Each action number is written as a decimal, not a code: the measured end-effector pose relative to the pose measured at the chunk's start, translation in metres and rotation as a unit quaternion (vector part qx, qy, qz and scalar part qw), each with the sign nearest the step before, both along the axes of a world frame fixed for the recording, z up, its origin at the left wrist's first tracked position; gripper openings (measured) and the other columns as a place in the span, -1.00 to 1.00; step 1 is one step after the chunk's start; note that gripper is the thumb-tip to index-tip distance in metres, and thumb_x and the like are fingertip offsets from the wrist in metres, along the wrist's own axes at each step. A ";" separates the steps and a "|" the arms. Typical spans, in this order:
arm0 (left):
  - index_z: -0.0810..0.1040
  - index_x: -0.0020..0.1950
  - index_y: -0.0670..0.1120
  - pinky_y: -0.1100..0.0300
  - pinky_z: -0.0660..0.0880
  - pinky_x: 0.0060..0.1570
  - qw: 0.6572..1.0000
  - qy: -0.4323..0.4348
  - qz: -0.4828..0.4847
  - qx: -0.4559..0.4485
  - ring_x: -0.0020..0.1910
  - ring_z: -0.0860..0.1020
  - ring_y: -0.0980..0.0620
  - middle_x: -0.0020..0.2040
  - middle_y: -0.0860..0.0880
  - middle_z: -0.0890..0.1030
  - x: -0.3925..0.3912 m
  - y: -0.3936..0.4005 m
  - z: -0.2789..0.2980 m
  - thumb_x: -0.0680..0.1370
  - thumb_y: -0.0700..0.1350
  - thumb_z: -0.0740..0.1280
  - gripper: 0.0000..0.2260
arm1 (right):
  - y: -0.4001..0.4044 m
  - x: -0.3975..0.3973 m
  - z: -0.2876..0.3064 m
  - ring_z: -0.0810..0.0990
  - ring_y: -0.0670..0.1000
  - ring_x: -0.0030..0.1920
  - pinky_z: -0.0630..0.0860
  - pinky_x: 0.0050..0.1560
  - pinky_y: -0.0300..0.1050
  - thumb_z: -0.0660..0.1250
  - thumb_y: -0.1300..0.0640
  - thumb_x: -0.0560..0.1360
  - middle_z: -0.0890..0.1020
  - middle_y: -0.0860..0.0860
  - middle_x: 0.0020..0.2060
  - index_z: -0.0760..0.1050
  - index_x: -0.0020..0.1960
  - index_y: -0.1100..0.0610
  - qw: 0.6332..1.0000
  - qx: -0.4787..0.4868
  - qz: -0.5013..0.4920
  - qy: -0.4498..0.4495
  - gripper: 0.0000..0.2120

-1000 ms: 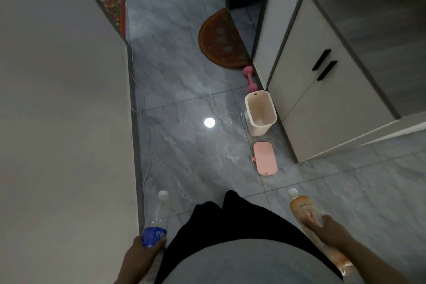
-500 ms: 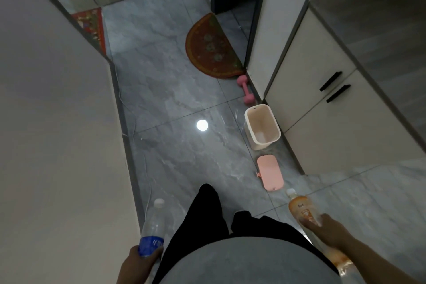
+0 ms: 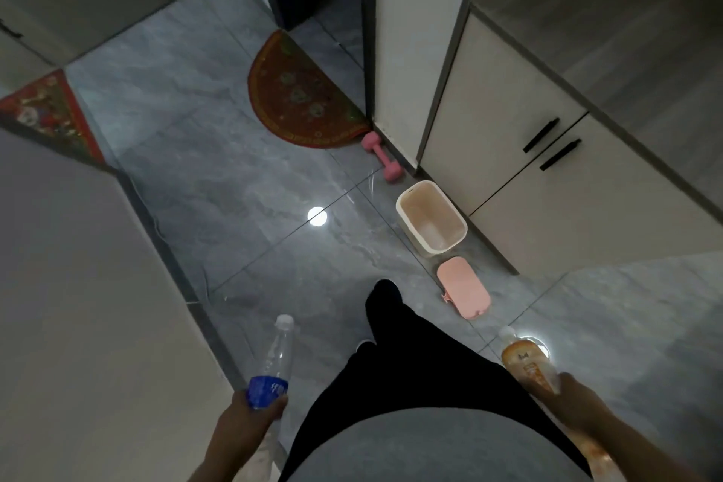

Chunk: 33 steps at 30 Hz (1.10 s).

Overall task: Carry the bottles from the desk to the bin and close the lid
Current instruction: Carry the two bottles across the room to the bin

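Carried toward the open bin [image 3: 431, 218], lid [image 3: 463, 288] on the floor beside it. Left hand [image 3: 250, 417] wrapped round clear bottle [image 3: 274, 362]; right hand [image 3: 575, 401] closed on orange bottle [image 3: 526, 362]. Probably light, thin-walled, crushable; best gripped mid-body. Orange bottle's base hidden; fill levels unclear.
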<state>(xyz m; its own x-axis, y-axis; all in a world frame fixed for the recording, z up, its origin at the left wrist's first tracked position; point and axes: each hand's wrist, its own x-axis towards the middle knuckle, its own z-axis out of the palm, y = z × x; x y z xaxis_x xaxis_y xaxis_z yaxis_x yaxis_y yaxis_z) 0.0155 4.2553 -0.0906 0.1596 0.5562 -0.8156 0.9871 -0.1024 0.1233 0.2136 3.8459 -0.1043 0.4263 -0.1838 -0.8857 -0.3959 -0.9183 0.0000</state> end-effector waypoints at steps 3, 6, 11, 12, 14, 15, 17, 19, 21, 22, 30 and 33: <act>0.44 0.08 -0.15 0.12 0.38 -0.12 1.000 0.008 -0.014 -0.001 -0.03 0.56 -0.15 0.01 -0.20 0.59 0.031 0.021 -0.003 0.38 0.12 0.45 -0.55 | 0.023 0.029 -0.006 0.59 0.22 0.11 0.42 -0.02 -0.09 0.29 -0.20 0.46 0.59 0.28 0.13 0.41 0.25 0.33 1.000 0.020 -0.012 -0.013 -0.36; 0.46 0.09 -0.19 0.11 0.38 -0.10 1.000 0.017 -0.019 0.002 0.00 0.57 -0.18 0.00 -0.22 0.59 0.056 0.041 -0.006 0.37 0.09 0.46 -0.53 | 0.048 0.064 -0.008 0.59 0.18 0.01 0.46 -0.02 -0.08 0.28 -0.21 0.45 0.61 0.24 0.11 0.43 0.24 0.29 0.999 0.048 -0.016 -0.020 -0.39; 0.47 0.10 -0.22 0.02 0.49 0.01 0.999 0.032 -0.030 -0.002 -0.02 0.60 -0.23 0.00 -0.28 0.62 0.094 0.071 -0.004 0.37 0.08 0.47 -0.52 | 0.082 0.113 -0.009 0.59 0.21 0.10 0.49 0.03 -0.05 0.29 -0.23 0.44 0.59 0.23 0.14 0.42 0.25 0.26 0.996 0.068 -0.021 -0.050 -0.37; 0.48 0.09 -0.22 0.02 0.50 0.03 0.999 0.035 -0.038 -0.004 -0.02 0.60 -0.23 -0.01 -0.28 0.62 0.102 0.078 -0.003 0.37 0.08 0.47 -0.53 | 0.088 0.117 -0.008 0.59 0.21 0.11 0.50 0.08 -0.02 0.29 -0.24 0.43 0.59 0.23 0.15 0.42 0.25 0.26 0.996 0.071 -0.027 -0.047 -0.36; 0.53 0.06 -0.23 0.01 0.51 0.05 0.998 0.037 -0.058 -0.014 -0.07 0.61 -0.21 -0.04 -0.26 0.63 0.121 0.094 -0.003 0.37 0.07 0.48 -0.55 | 0.098 0.122 -0.006 0.57 0.22 0.15 0.50 0.14 0.01 0.28 -0.25 0.43 0.58 0.24 0.18 0.39 0.27 0.26 0.996 0.067 -0.044 -0.042 -0.34; 0.55 0.05 -0.23 0.01 0.52 0.05 0.997 0.038 -0.069 -0.018 -0.07 0.61 -0.20 -0.05 -0.26 0.64 0.132 0.102 -0.005 0.36 0.07 0.49 -0.56 | 0.102 0.123 -0.005 0.56 0.22 0.17 0.48 0.15 0.01 0.28 -0.26 0.43 0.56 0.24 0.20 0.36 0.30 0.25 0.996 0.062 -0.053 -0.035 -0.33; 0.55 0.08 -0.21 0.03 0.51 0.07 0.993 0.040 -0.104 -0.024 0.00 0.61 -0.21 -0.01 -0.25 0.65 0.154 0.120 -0.011 0.36 0.08 0.48 -0.54 | 0.108 0.122 -0.005 0.54 0.23 0.20 0.45 0.15 -0.01 0.28 -0.25 0.43 0.53 0.24 0.24 0.32 0.34 0.25 0.995 0.053 -0.077 -0.024 -0.30; 0.52 0.12 -0.19 0.07 0.48 0.05 0.988 0.039 -0.145 -0.031 0.06 0.60 -0.18 0.03 -0.22 0.64 0.181 0.138 -0.019 0.36 0.08 0.48 -0.53 | 0.112 0.117 -0.007 0.53 0.23 0.21 0.44 0.12 -0.02 0.30 -0.23 0.43 0.52 0.25 0.26 0.30 0.36 0.26 0.992 0.036 -0.117 -0.018 -0.29; 0.52 0.08 -0.15 0.13 0.42 -0.05 0.980 0.030 -0.188 -0.052 0.03 0.59 -0.14 -0.03 -0.14 0.63 0.212 0.157 -0.026 0.34 0.07 0.49 -0.56 | 0.118 0.107 -0.009 0.54 0.23 0.18 0.41 0.03 -0.05 0.30 -0.22 0.43 0.53 0.26 0.23 0.32 0.33 0.27 0.986 0.016 -0.163 -0.014 -0.31; 0.52 0.05 -0.13 0.14 0.40 -0.10 0.975 0.025 -0.211 -0.065 -0.01 0.58 -0.11 -0.07 -0.10 0.62 0.229 0.167 -0.030 0.34 0.08 0.50 -0.58 | 0.122 0.101 -0.010 0.54 0.24 0.18 0.39 0.00 -0.06 0.30 -0.22 0.44 0.54 0.26 0.23 0.32 0.33 0.27 0.983 0.004 -0.184 -0.008 -0.31; 0.42 0.12 -0.02 0.20 0.44 -0.09 0.889 -0.002 -0.456 -0.046 -0.01 0.60 -0.07 -0.01 -0.05 0.63 0.358 0.196 -0.063 0.33 0.14 0.47 -0.53 | 0.187 0.061 -0.041 0.59 0.21 0.05 0.35 -0.14 -0.10 0.33 -0.23 0.40 0.61 0.21 0.04 0.39 0.20 0.23 0.954 -0.029 -0.299 0.012 -0.39; 0.44 0.15 -0.05 0.17 0.47 -0.01 0.862 -0.007 -0.504 -0.060 0.01 0.60 -0.07 0.03 -0.06 0.63 0.402 0.178 -0.082 0.34 0.15 0.44 -0.51 | 0.207 0.068 -0.055 0.59 0.20 0.05 0.36 -0.12 -0.11 0.32 -0.22 0.42 0.61 0.18 0.04 0.35 0.17 0.18 0.945 -0.019 -0.327 -0.001 -0.45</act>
<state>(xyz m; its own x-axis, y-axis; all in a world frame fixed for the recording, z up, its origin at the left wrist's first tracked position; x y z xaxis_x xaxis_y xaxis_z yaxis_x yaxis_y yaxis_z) 0.4178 4.4334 -0.1722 0.5233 0.0409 -0.8512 0.4025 -0.8923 0.2046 0.2819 4.0526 -0.1596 0.2121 -0.4399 -0.8726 -0.8784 -0.4771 0.0269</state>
